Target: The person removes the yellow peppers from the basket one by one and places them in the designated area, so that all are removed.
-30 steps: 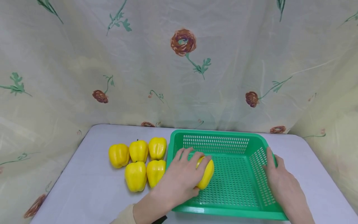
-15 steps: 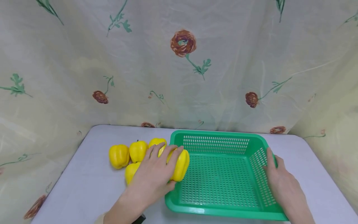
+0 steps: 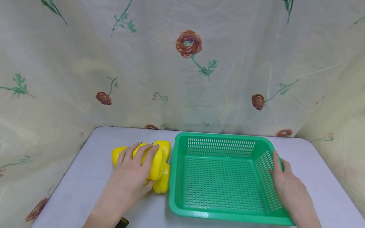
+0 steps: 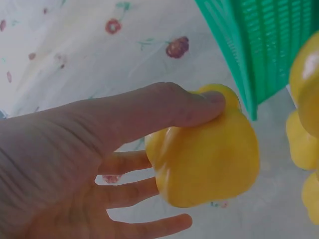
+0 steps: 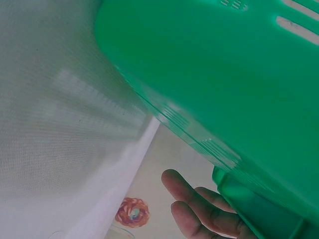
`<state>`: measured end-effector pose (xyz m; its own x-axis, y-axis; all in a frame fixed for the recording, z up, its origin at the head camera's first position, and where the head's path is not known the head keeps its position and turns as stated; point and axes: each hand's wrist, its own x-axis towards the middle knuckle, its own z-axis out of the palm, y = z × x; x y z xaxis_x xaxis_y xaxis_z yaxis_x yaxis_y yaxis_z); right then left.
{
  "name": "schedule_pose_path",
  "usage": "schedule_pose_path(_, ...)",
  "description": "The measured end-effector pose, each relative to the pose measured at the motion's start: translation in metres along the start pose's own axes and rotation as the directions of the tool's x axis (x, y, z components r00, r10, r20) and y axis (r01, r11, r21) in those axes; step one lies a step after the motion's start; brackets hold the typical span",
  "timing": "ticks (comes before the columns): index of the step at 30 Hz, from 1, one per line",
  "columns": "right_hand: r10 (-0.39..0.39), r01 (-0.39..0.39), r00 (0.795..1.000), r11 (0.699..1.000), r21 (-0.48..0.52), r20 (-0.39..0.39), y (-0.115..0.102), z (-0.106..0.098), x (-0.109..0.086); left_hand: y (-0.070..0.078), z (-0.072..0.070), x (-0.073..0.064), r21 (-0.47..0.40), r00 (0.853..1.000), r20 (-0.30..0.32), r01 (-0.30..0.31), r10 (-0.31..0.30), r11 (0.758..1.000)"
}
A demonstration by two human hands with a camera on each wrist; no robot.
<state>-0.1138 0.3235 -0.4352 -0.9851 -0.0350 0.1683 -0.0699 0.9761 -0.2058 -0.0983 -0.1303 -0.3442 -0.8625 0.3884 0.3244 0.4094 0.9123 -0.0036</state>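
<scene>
My left hand (image 3: 128, 177) holds a yellow bell pepper (image 3: 157, 164) above the other peppers, left of a green plastic basket (image 3: 222, 183). In the left wrist view the thumb presses one side of the held pepper (image 4: 209, 159) while fingers touch the other. Several more yellow bell peppers (image 3: 162, 182) lie close together on the table, partly hidden by the hand. At the basket's right side, my right hand (image 3: 291, 186) grips the rim, thumb on the inner side. Fingers (image 5: 194, 204) show beneath the rim in the right wrist view.
The basket has slotted walls and a perforated floor, with nothing in it. A white-covered table (image 3: 71, 186) carries everything. Flower-patterned curtains (image 3: 142, 63) hang behind the table and at both sides.
My left hand has carried the pepper leftward, from over the basket to above the group of peppers on the table. The right hand and the basket have stayed in place.
</scene>
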Motion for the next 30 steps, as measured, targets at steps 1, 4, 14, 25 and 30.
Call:
schedule_pose_path(1,0.002,-0.002,1.0,1.0,0.002,0.009,0.0,0.0,0.0,-0.003,0.001,-0.002,0.002,1.0,0.003,0.007,-0.007,1.0)
schedule_pose_path(4,0.006,-0.006,1.0,1.0,0.004,0.025,0.0,0.0,0.001,-0.014,0.004,-0.007,0.014,1.0,0.004,0.022,-0.022,1.0)
schedule_pose_path(14,0.006,-0.006,1.0,1.0,-0.003,0.02,-0.001,-0.001,0.003,-0.051,0.014,-0.035,0.048,0.983,0.093,0.155,-0.159,0.987)
schedule_pose_path(25,0.005,-0.005,1.0,1.0,-0.003,0.003,0.0,0.001,0.001,-0.074,0.03,-0.054,0.069,0.976,0.135,0.163,-0.171,0.984)
schedule_pose_path(30,0.017,-0.017,1.0,1.0,-0.001,0.014,0.0,0.001,-0.001,-0.082,0.038,-0.058,0.045,0.975,0.132,0.172,-0.177,0.984)
